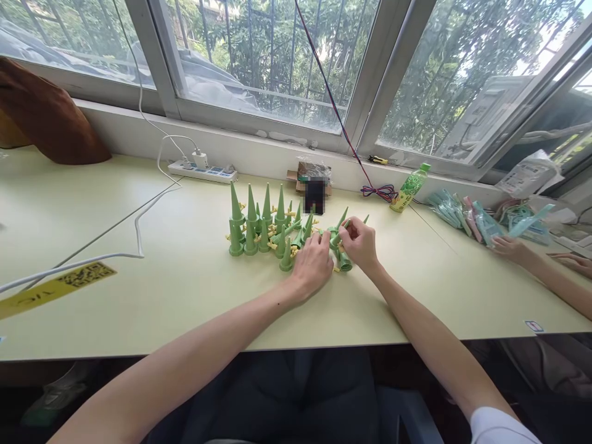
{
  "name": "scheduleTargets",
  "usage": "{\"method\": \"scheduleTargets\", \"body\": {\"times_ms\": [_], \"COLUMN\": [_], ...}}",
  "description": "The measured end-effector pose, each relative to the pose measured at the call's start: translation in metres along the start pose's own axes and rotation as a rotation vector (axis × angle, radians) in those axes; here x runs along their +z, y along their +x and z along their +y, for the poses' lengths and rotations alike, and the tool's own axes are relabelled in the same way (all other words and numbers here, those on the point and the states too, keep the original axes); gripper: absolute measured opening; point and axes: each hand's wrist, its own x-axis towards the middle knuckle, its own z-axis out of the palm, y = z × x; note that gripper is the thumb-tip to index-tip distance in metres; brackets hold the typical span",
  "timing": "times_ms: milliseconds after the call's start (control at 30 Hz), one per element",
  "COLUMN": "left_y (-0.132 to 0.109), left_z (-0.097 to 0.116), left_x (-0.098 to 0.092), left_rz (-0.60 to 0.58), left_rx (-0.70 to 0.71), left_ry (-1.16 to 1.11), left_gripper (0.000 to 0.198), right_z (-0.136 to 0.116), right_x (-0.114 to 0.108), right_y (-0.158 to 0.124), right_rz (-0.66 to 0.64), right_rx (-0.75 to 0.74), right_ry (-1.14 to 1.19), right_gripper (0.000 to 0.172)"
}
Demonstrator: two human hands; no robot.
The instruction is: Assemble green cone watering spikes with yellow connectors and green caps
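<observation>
Many light-green plastic cones with flared bases and small yellow pieces [271, 245] are grouped at the middle of the table. On the left, the cones [235, 240] stand upright in rows. Toward the right, others lie tipped over, including a cone [345, 264] on its side with its hollow base showing. My left hand [314, 264] lies palm down at the front of the group, fingers reaching over the pieces; its fingertips are partly hidden among them. Just to the right, my right hand [359, 244] pinches a green cone [346, 224], held tilted between thumb and fingers.
Behind the cones sits a small cardboard box [303, 176] beside a blurred dark object. A power strip [203, 171] with a white cable is at back left, a green-capped bottle [410, 188] at back right. At far right, another person's hand [509, 248] is near bagged items [488, 223].
</observation>
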Motion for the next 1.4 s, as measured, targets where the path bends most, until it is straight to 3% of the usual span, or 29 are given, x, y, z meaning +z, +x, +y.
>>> {"method": "scheduleTargets", "body": {"times_ms": [233, 500, 933, 1400], "left_y": [0.000, 0.000, 0.003, 0.004], "left_z": [0.000, 0.004, 0.001, 0.002], "left_x": [0.000, -0.008, -0.009, -0.018], "left_rz": [-0.016, -0.137, -0.148, -0.201], "left_rx": [0.007, -0.026, -0.033, -0.072], "left_ry": [-0.022, 0.050, 0.058, 0.050], "left_gripper": [0.033, 0.039, 0.034, 0.046], "right_z": [0.000, 0.001, -0.001, 0.002], "right_x": [0.000, 0.002, 0.004, 0.004], "right_y": [0.000, 0.000, -0.001, -0.001], "right_rz": [-0.004, -0.037, -0.124, -0.246], "right_rx": [0.002, -0.016, -0.006, -0.068], "right_ry": [-0.006, -0.008, -0.033, -0.034], "right_gripper": [0.013, 0.011, 0.015, 0.017]}}
